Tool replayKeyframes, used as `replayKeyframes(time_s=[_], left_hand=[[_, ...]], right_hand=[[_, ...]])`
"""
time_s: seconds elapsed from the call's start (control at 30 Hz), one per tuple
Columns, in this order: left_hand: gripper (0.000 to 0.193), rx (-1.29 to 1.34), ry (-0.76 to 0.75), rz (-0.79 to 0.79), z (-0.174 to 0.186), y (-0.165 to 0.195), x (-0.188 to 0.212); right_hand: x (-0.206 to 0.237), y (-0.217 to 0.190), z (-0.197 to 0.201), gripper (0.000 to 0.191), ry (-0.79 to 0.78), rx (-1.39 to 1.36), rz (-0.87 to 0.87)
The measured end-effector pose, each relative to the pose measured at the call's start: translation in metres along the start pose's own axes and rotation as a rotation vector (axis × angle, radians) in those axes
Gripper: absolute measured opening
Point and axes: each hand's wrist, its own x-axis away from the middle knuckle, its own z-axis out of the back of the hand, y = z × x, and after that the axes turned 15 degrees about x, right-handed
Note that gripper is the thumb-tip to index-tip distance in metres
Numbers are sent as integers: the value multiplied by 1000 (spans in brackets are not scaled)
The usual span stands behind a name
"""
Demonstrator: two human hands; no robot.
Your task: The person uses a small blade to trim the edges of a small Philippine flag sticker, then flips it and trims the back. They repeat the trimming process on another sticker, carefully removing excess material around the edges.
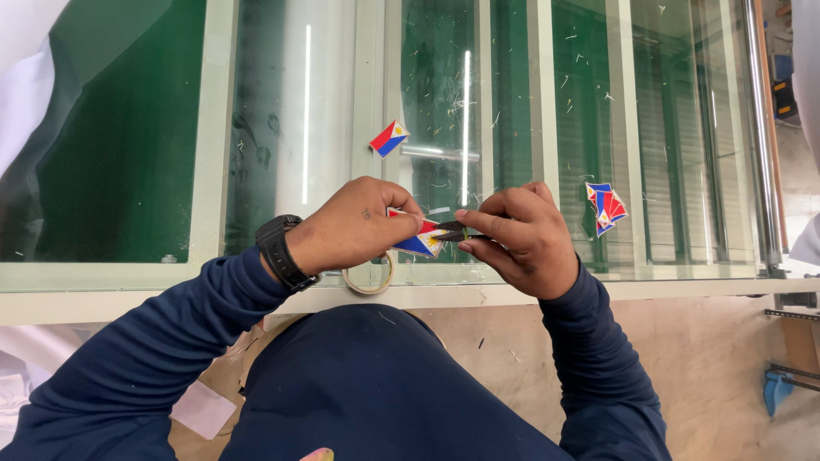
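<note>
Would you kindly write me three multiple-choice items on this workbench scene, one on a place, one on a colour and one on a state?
1. Where does the roll of tape lie?
A. On the glass table just under the left hand
B. On the floor by the blue tool
C. On top of the stack of flag pieces at the right

2. What colour is the watch on the left wrist?
A. White
B. Black
C. Red

3. What is the state of the flag piece between the hands?
A. Lying untouched on the glass
B. Held by the left hand while the right hand brings a small dark tool to it
C. Folded inside a box

Answers: 1 A, the tape ring shows on the glass below the left hand; 2 B, the strap and case are black; 3 B, left fingers grip the piece and the tool tip meets it.
</note>
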Motion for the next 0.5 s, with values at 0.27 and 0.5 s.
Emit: replayKeyframes(time_s=[0.27,0.5], left_hand=[[30,20,-30,-6,1,0,1],[28,-49,-47,-89,1,1,3]], right_hand=[[1,1,-1,36,-18,-81,-46],[4,3,-3,35,7,-143,-46]])
